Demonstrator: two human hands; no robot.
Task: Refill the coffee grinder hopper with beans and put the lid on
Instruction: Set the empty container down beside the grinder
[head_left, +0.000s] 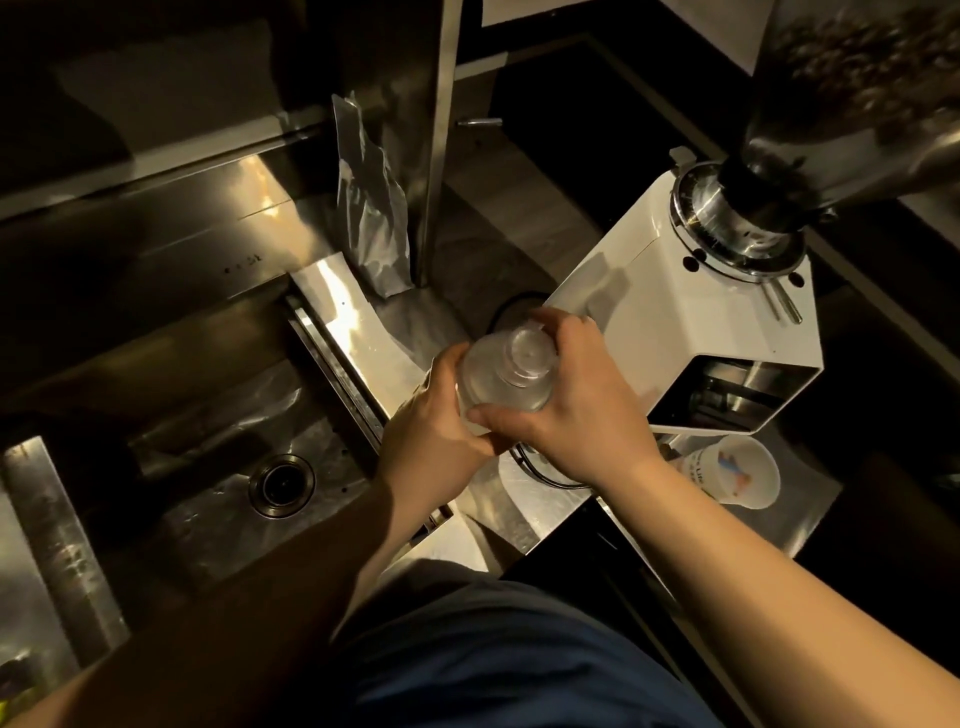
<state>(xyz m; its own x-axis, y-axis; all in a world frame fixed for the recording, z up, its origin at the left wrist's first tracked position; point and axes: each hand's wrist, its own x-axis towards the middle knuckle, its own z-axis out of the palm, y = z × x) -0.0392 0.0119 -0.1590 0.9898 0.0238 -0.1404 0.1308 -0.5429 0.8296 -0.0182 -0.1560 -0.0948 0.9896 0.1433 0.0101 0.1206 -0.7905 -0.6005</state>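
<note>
A steel tabletop (524, 499) runs from the middle toward the right, and its near edge drops off just in front of the person's body. To its left a deep sink (218, 431) opens, with a round drain (281, 486) in its floor and a slotted rail along the rim shared with the tabletop. The white coffee grinder (691, 322) stands on the right part of the tabletop, its spout opening facing the near right. On top of it sits the hopper (852, 98), tall and already showing beans through its clear wall; its top runs out of view, so whether it is covered cannot be told. A silver bag (371, 208) stands upright against a steel post at the back, well apart from the grinder. A paper cup (737, 478) lies on its side by the near right edge, just below the grinder.

Both hands meet over the strip of tabletop between sink rim and grinder. The left hand (436, 431) grips a clear lid (506, 374) from the left side, fingers curled around it. The right hand (582, 400) clasps the same lid from the right, thumb across its near edge. The lid is held close beside the grinder's left corner, well below the hopper.
</note>
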